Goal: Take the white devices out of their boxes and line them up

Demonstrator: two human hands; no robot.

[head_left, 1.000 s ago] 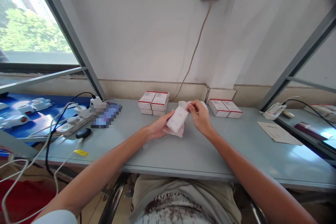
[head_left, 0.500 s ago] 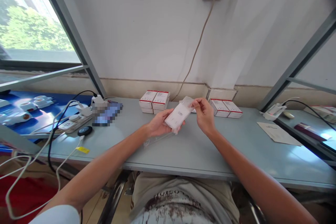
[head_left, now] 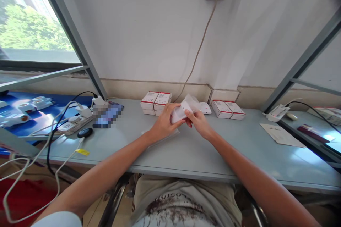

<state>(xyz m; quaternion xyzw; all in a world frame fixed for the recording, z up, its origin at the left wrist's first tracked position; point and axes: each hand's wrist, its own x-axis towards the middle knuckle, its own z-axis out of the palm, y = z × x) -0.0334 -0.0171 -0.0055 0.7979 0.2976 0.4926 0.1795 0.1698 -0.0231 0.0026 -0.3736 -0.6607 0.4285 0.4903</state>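
A white rectangular device with rounded edges is held tilted above the table, partly inside a thin clear plastic bag. My left hand is wrapped round the device from the left. My right hand is closed at the bag's open end, its thumb lying against the device's right edge. Another flat clear bag lies on the table below my left hand. Just behind my right hand rests a second white device, partly hidden.
Stacked white-and-red boxes stand by the wall, with more boxes to the right. On the left are a phone, a power strip, a black round puck and loose cables. A paper sheet lies at the right.
My right hand has moved down and left onto the device's edge. My left hand has turned over the device, tilting it. The second white device behind is now more visible.
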